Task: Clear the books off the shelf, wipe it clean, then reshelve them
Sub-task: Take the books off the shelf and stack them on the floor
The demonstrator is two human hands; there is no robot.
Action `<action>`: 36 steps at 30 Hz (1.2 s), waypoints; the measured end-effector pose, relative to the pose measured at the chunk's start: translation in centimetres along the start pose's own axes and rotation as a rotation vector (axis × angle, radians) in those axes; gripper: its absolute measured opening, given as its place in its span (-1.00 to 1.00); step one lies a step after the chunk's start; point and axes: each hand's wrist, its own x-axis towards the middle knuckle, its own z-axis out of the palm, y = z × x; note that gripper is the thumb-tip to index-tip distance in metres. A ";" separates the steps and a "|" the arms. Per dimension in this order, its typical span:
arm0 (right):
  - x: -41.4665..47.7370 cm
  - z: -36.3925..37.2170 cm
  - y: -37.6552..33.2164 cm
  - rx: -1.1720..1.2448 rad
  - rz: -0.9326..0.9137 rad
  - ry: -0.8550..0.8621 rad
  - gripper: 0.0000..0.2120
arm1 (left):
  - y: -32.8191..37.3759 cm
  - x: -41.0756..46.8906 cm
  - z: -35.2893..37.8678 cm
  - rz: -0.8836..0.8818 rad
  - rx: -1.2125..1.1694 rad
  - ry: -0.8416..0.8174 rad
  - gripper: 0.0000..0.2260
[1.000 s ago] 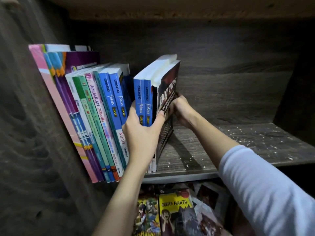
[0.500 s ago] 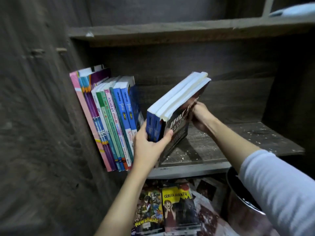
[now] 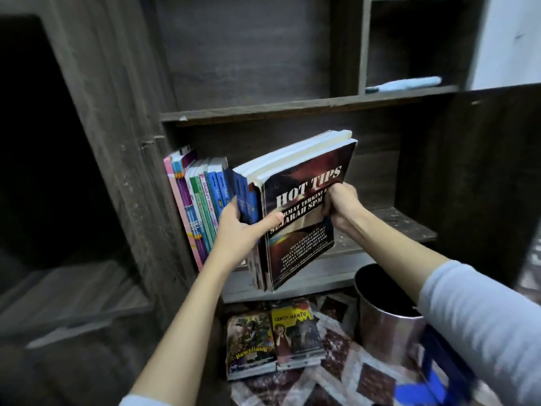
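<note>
Head view. Stack of books (image 3: 301, 206), "HOT TIPS" cover outermost, is tilted over the front edge of the shelf (image 3: 395, 227), apart from the standing row (image 3: 199, 206).

Judged fairly heavy; the soft covers may slide, so clamp both sides.

Left hand (image 3: 240, 232) grips the spines, thumb across the cover. Right hand (image 3: 342, 206) is curled at the cover's far edge, apparently gripping; its fingertips are hidden. Both forearms are extended.

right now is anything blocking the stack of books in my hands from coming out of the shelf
Nothing visible blocks it. The left hand and right hand grip the stack, tilted out past the shelf front edge, with the standing row to its left. Below lie comics and a metal bin.
</note>
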 end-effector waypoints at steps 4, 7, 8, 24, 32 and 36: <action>-4.2 -1.1 -1.0 0.004 -0.002 0.042 -0.72 | 1.7 -1.8 -1.2 -0.018 0.025 -0.060 -0.39; -6.4 -1.6 -1.2 0.001 0.010 0.062 -0.71 | 2.4 -3.0 -1.9 -0.053 0.061 -0.081 -0.06; -7.2 -1.8 -1.2 -0.009 0.014 0.067 -0.71 | 2.5 -3.6 -2.1 -0.070 0.070 -0.079 0.00; -7.1 -4.8 10.8 -0.428 0.127 0.110 -0.84 | -10.9 -8.9 -0.7 -0.538 -0.158 -0.064 -0.51; -4.6 -4.7 23.2 -1.018 0.235 -0.123 -0.72 | -26.4 -15.3 1.9 -0.987 -0.426 0.065 -0.67; -4.8 -3.7 28.9 -1.290 0.229 -0.291 -0.76 | -32.7 -19.6 3.5 -1.295 -0.610 0.180 -0.65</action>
